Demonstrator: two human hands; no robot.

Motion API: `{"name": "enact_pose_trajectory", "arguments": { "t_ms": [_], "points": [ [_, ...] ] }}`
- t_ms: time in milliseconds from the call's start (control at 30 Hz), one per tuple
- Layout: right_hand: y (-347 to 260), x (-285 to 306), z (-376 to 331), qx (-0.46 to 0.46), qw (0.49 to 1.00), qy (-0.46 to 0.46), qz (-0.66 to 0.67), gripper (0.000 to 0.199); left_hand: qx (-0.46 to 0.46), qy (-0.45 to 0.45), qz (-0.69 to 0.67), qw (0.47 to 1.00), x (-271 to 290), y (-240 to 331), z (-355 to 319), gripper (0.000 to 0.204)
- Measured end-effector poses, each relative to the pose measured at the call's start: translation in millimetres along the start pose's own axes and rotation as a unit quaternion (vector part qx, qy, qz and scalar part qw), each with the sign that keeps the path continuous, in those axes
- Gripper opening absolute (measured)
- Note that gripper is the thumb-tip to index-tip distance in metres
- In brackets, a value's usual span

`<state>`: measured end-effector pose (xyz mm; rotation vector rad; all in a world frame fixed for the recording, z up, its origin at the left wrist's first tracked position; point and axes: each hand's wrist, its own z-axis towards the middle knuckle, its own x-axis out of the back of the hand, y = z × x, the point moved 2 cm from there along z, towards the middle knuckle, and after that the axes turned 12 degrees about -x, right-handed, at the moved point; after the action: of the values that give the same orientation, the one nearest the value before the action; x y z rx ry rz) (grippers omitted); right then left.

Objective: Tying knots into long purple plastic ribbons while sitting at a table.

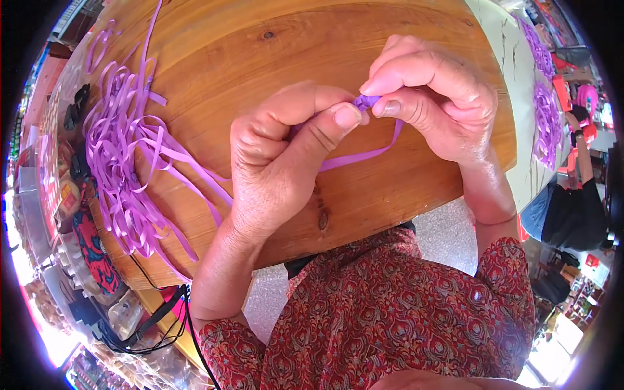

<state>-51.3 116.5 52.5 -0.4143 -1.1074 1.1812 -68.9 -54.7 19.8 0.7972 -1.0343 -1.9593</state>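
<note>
Between my hands, above the wooden table, is a small bunched knot of purple ribbon. My left hand pinches its left side between thumb and forefinger. On the other side, the thumb and fingertips of my right hand are closed on the same ribbon. A length of the ribbon loops down below the right hand and runs back left behind the left hand. A loose heap of purple ribbons lies at the table's left, with several strands trailing toward my left wrist. The fingers partly hide the knot.
The wooden table has a curved-looking near edge in front of me. More purple ribbon bundles lie on a pale surface at the right. Black cables hang at the lower left. Another person is at the far right.
</note>
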Motion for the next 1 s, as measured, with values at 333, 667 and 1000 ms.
{"name": "enact_pose_trajectory", "arguments": {
  "t_ms": [333,667,1000],
  "points": [
    [16,-4,-4,-0.170,0.958,0.043,0.226,0.015,0.061,0.069,-0.076,0.993,2,0,-1,0.012],
    [12,-10,-4,-0.233,0.930,0.044,0.282,0.018,0.049,0.114,-0.144,0.982,-10,1,-2,0.011],
    [-33,-6,-22,-0.011,0.996,0.089,-0.017,0.027,0.057,0.241,-0.258,0.934,-36,14,-12,0.017]
  ]
}}
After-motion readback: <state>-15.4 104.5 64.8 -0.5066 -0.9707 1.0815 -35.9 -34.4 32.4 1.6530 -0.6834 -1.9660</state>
